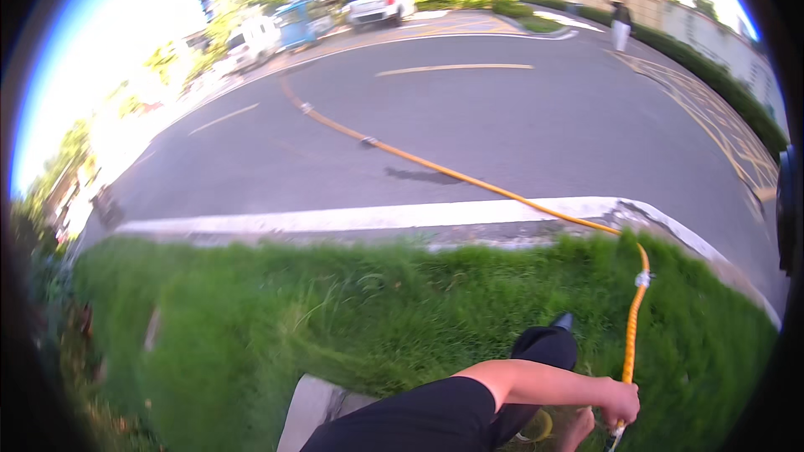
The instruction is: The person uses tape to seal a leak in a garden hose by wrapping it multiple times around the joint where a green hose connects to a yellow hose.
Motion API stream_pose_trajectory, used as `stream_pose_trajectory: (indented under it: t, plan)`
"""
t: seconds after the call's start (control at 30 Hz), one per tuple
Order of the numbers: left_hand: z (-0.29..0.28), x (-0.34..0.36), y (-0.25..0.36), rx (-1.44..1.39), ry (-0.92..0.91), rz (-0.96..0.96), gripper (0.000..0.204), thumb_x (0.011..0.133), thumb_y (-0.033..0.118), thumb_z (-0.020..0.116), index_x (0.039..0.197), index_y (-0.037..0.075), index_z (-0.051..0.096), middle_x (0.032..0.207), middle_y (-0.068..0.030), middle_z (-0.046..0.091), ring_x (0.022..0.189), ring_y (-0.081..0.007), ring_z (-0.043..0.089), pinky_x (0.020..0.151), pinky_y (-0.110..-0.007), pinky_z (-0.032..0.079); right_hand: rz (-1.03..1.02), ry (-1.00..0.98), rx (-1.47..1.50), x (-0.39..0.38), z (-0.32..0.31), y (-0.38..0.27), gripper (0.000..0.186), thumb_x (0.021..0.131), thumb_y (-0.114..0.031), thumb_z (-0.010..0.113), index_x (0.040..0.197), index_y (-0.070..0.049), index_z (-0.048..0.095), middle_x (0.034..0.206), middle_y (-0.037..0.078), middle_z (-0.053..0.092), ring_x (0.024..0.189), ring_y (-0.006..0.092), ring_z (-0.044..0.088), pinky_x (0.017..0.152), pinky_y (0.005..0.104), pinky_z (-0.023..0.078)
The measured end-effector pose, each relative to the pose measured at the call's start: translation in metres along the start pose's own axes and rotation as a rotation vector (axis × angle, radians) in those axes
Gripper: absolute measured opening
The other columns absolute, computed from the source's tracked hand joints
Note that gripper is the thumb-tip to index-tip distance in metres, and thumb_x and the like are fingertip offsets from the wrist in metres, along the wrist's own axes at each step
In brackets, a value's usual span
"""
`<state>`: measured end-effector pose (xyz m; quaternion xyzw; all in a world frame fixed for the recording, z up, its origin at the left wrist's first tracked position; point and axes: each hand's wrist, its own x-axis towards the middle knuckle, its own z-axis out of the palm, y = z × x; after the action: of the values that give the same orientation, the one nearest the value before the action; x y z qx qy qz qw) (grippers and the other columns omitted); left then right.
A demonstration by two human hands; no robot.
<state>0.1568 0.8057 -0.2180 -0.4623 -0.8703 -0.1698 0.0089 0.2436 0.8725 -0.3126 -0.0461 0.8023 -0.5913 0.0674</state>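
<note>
A long yellow-orange hose runs down over the grass at the right, and my left hand is closed round its lower part. My bare left forearm reaches across from a black sleeve. Just below the grip, a pale fitting shows on the hose, cut off by the lower edge. Beside the left hand, what appears to be my right hand is partly visible; its fingers are not clear. White clamps or wraps sit along the hose. Under my forearm lies a yellow curved thing, mostly hidden.
Green grass surrounds me, edged by a white-painted kerb. The hose crosses the kerb and grey road. Parked vehicles, including a white one, stand at the far side. A person is at the far right. A pale slab lies near me.
</note>
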Motion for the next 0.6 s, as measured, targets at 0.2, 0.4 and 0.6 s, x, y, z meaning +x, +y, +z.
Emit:
stream_pose_trajectory:
  t: [0.2,0.4,0.6]
  plan:
    - [0.017,-0.01,0.018,-0.056,-0.001,-0.035,0.017,0.067,0.033,0.069,0.077,0.019,0.068,0.078,-0.0013,0.065,0.077,-0.0242,0.064,0.067,-0.041,0.047,0.096,-0.041,-0.011,0.01,0.012,-0.029,0.022,0.086,-0.014,0.048,0.068,-0.002,0.05,0.061,0.008,0.046,0.053,0.0181,0.043,0.051,0.0325,0.038]
    - [0.018,-0.041,0.017,-0.063,0.027,-0.155,0.018,0.071,0.033,0.069,0.084,0.021,0.068,0.083,-0.002,0.066,0.08,-0.0242,0.064,0.068,-0.041,0.048,0.11,-0.126,0.041,0.026,0.038,-0.035,0.022,0.085,-0.016,0.049,0.068,-0.003,0.05,0.058,0.006,0.044,0.049,0.017,0.041,0.048,0.0324,0.035]
    - [0.019,-0.053,0.022,-0.073,0.013,-0.177,0.021,0.074,0.034,0.07,0.091,0.023,0.068,0.089,-0.0027,0.067,0.082,-0.0241,0.064,0.07,-0.04,0.049,0.132,-0.15,0.072,0.039,0.047,-0.025,0.022,0.085,-0.018,0.05,0.068,-0.005,0.05,0.055,0.004,0.042,0.045,0.016,0.039,0.044,0.0323,0.033]
